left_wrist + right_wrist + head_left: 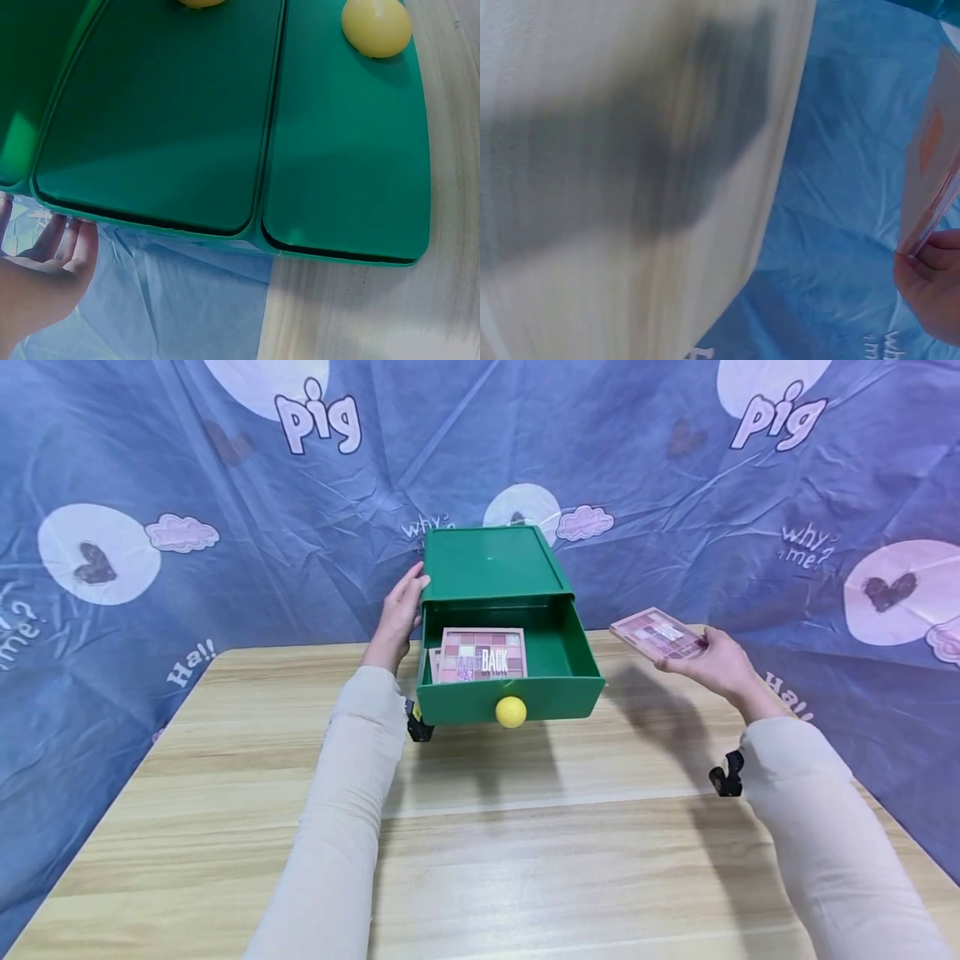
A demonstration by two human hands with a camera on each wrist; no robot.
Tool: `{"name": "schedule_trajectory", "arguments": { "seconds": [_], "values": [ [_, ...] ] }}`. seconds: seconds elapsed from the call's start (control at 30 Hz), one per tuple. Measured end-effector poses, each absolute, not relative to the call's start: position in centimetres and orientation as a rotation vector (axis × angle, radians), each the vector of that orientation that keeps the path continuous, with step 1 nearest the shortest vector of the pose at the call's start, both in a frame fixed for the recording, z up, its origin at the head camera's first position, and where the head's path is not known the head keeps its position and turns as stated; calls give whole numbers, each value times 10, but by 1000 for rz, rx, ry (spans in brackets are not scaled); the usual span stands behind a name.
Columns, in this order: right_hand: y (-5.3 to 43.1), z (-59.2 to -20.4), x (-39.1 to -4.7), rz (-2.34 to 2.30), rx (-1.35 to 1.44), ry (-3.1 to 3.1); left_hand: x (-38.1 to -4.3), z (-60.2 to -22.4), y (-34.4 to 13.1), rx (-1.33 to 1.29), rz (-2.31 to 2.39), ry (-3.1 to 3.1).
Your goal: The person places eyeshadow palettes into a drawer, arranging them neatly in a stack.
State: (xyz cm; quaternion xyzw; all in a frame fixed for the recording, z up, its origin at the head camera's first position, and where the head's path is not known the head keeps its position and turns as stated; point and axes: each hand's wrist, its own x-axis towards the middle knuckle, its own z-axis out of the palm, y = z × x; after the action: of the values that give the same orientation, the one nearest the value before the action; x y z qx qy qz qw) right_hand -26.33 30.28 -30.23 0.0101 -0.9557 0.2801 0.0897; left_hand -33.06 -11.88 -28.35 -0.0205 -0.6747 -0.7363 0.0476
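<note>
A green drawer cabinet (491, 560) stands at the back of the table with its top drawer (457, 703) pulled out. In that drawer's left part lies a pink eyeshadow palette (476, 652), partly over another flat piece at the left wall. My left hand (399, 614) rests against the cabinet's left side, its fingers (84, 247) fairly straight in the left wrist view. Right of the drawer, my right hand (716, 667) pinches a second eyeshadow palette (656, 631) by its near right edge, above the table. The right wrist view shows this palette (930, 157) edge-on.
Round yellow knobs (511, 712) stick out from the drawer fronts; lower drawers (157, 135) appear shut in the left wrist view. The wooden table (262, 793) reaches back to a blue printed cloth (225, 460). A black wrist mount (726, 774) hangs under my right forearm.
</note>
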Motion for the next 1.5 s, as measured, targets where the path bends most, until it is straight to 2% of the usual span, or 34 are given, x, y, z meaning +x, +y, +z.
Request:
{"name": "schedule_trajectory", "arguments": {
  "seconds": [1.07, 1.5],
  "values": [
    [265, -230, -250, 828, 205, -2814, -329, -284, -117, -64, -2248, -2075],
    [237, -214, -246, 1047, 305, -2788, -327, -282, -117, -51, -2230, -2082]
  ]
}}
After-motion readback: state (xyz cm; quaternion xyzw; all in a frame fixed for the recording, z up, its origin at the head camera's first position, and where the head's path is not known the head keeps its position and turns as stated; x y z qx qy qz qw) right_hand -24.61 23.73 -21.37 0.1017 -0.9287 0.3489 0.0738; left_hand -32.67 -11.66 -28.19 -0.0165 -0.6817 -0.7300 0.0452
